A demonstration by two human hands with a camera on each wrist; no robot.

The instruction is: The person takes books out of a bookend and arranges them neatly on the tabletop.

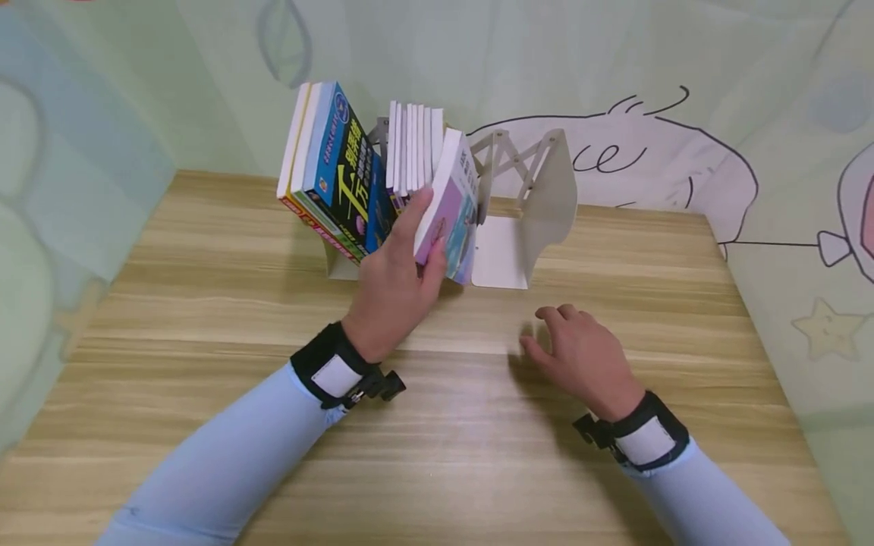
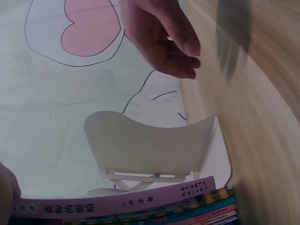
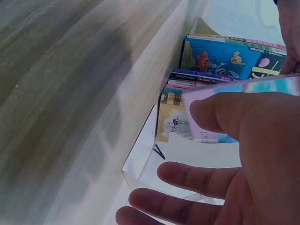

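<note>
My left hand (image 1: pixel 396 284) grips a thin purple-and-blue book (image 1: pixel 459 201), index finger along its edge and thumb against its cover. This book leans at the right end of a row in a white expandable metal bookend (image 1: pixel 554 186). Just left of it stand several thin books with white page edges (image 1: pixel 414 144). Farther left, larger books, among them a blue-and-black one (image 1: pixel 344 171), tilt to the left. My right hand (image 1: pixel 589 360) hovers over the table in front of the bookend, fingers loosely bent, holding nothing. In the left wrist view the purple spine (image 2: pixel 117 204) faces the camera.
The wooden table (image 1: pixel 464 455) runs back to a wall covering (image 1: pixel 437 45) printed with cartoon drawings. Between the purple book and the bookend's right plate lies its bare white base (image 1: pixel 501 250), with folding crossbars (image 1: pixel 517 161) behind.
</note>
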